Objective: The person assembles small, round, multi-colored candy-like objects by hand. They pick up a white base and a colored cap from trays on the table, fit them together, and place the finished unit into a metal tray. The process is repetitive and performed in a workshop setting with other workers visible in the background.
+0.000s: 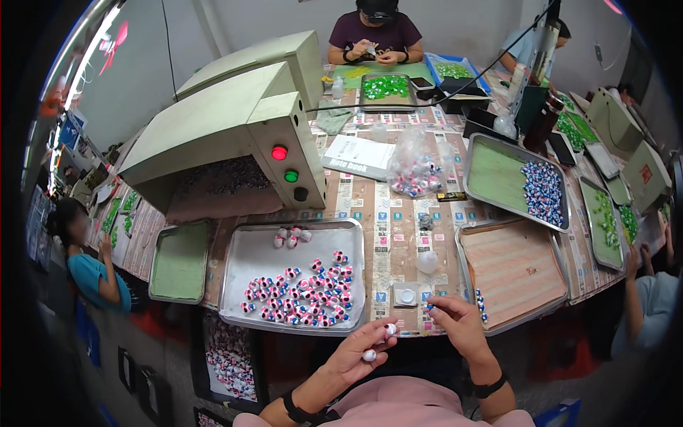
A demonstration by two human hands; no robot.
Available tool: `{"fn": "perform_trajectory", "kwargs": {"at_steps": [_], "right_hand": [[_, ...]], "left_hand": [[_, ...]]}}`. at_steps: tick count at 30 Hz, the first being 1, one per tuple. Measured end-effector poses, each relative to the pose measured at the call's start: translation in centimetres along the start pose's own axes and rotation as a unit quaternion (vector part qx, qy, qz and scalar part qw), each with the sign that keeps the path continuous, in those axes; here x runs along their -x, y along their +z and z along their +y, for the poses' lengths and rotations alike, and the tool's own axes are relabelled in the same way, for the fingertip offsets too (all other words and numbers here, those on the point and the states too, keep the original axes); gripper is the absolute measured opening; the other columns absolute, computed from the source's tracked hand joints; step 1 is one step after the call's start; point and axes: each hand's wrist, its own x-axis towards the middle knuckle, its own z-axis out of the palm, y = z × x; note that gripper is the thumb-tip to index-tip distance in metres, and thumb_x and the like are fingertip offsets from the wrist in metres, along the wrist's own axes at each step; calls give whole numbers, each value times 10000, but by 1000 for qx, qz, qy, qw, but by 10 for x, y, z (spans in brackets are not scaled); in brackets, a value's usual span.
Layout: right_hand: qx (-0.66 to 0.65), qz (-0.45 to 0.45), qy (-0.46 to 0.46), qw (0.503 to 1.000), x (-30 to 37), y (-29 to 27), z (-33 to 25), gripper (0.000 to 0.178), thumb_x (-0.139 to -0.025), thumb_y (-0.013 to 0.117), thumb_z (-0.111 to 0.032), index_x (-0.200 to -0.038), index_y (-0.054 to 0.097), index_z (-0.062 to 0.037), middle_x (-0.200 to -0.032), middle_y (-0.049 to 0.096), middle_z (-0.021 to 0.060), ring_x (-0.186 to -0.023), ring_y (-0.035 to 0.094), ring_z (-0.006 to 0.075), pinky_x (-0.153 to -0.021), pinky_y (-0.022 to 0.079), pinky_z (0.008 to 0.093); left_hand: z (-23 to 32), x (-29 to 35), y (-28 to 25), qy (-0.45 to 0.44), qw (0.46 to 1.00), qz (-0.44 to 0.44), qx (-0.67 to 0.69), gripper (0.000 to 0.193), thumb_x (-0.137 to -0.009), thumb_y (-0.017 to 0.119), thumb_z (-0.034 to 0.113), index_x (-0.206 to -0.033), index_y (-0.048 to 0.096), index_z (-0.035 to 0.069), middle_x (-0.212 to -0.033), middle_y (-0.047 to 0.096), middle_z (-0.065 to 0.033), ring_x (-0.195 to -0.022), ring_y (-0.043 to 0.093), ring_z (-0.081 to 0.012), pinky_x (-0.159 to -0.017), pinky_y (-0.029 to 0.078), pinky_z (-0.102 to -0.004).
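My left hand [350,350] is curled round small white-and-pink figures. One figure [390,330] sits at its fingertips and another figure [369,355] lies lower in the fingers. Just to the right, my right hand [461,326] is raised with thumb and fingers pinched together; a tiny dark speck shows at the tips, too small to name. Between and beyond the hands lies a small white dish [406,296] on a square pad. At left, a metal tray [249,245] lined with white holds many pink, white and dark figures [306,293].
A cream machine [213,128] with red and green lights stands behind the tray. On the right are a brown-lined tray [512,260] with small blue-and-white pieces [481,306] and a green-lined tray [494,171]. A plastic bag [416,167] lies mid-table. Other people sit around.
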Motion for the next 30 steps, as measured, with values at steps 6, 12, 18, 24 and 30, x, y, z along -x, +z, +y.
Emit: {"fn": "perform_trajectory", "kwargs": {"at_steps": [6, 12, 18, 24, 30], "right_hand": [[199, 24, -105, 974, -18, 16, 4, 163, -821, 675, -9, -983, 691, 0, -916, 639, 102, -806, 640, 161, -701, 509, 262], [316, 17, -224, 922, -33, 32, 7, 139, -796, 687, -4, -933, 704, -13, -854, 643, 116, -770, 635, 244, -683, 496, 319], [393, -2, -240, 888, -39, 34, 14, 140, -784, 676, -21, -923, 698, -23, -841, 620, 135, -790, 613, 310, -696, 496, 382], [365, 2, -214, 906, -36, 34, 8, 137, -782, 686, -20, -918, 695, -12, -835, 620, 135, -779, 614, 294, -683, 495, 367], [241, -27, -148, 959, -12, 37, -18, 150, -799, 705, -28, -946, 700, -3, -873, 660, 112, -731, 631, 188, -626, 497, 279]], "left_hand": [[-3, 3, -2, 17, 998, 57, -12, 202, -939, 591, 94, -1138, 556, 72, -1020, 626, -67, -905, 646, -139, -486, 420, -184], [-2, 9, 1, 20, 998, 62, 6, 263, -951, 583, 125, -1208, 548, 80, -1005, 619, -55, -920, 642, -138, -506, 418, -197], [0, 10, -2, 28, 998, 52, 4, 286, -953, 579, 124, -1231, 536, 70, -984, 608, -53, -865, 606, -116, -490, 381, -187], [0, 4, -8, 23, 998, 59, 21, 274, -946, 582, 93, -1215, 539, 65, -987, 609, -56, -827, 592, -97, -462, 351, -171], [0, 0, -7, 23, 998, 58, 14, 281, -938, 589, 79, -1216, 548, 68, -993, 623, -54, -823, 602, -93, -456, 358, -170]]}}
